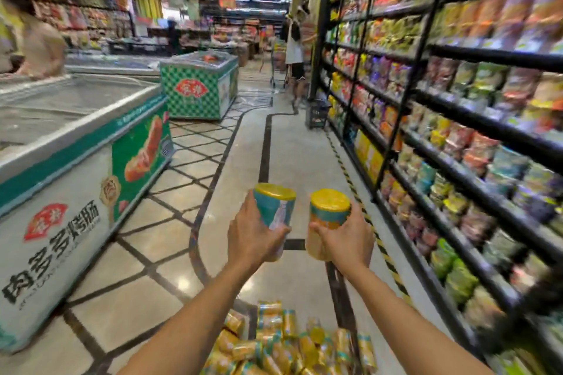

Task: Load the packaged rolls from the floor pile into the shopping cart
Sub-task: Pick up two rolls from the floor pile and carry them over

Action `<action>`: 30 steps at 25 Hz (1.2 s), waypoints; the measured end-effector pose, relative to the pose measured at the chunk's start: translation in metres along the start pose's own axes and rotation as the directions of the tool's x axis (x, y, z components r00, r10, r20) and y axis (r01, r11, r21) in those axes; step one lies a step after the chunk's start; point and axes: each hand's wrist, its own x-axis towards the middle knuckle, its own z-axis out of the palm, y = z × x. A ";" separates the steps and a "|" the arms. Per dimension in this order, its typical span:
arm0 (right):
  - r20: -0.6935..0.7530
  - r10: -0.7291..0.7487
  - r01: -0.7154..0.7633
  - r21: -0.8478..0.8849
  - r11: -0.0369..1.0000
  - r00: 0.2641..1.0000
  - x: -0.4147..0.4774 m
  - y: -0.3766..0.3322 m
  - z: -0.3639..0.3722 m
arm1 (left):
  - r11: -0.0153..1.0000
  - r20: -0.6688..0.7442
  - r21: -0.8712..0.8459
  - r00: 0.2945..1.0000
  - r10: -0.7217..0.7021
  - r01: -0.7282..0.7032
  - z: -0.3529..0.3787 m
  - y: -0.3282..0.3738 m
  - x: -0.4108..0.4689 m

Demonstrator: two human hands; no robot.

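Note:
My left hand (254, 234) grips a teal and yellow packaged roll (274, 207), held upright at chest height. My right hand (347, 240) grips a second roll (327, 213), yellow with a teal band, a short way to the right of the first. Both rolls are raised well above a pile of several like yellow-and-teal packages (286, 341) at the bottom of the view, between my forearms. I cannot tell from this blurred view whether that pile lies on the floor or in a cart; no cart frame shows near me.
A long chest freezer (76, 161) runs along the left; a green checked freezer (198, 85) stands farther back. Black shelves (457, 119) packed with snack bags line the right. A person (295, 52) with a cart stands far down the aisle. A dark basket (316, 116) sits by the shelf.

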 end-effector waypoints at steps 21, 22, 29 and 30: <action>-0.944 0.285 -0.711 0.086 0.698 0.166 -0.309 0.104 -0.404 | 0.548 0.507 -0.725 0.215 0.835 -0.418 0.094 0.325 -0.345; -0.950 0.286 -0.724 0.111 0.680 0.124 -0.326 0.110 -0.416 | 0.536 0.513 -0.736 0.176 0.840 -0.415 0.093 0.333 -0.368; -0.963 0.267 -0.777 0.190 0.599 -0.030 -0.421 0.157 -0.507 | 0.502 0.555 -0.758 -0.008 0.832 -0.416 0.103 0.365 -0.520; -0.963 0.266 -0.782 0.190 0.594 -0.032 -0.432 0.166 -0.523 | 0.507 0.566 -0.754 -0.020 0.824 -0.418 0.105 0.370 -0.542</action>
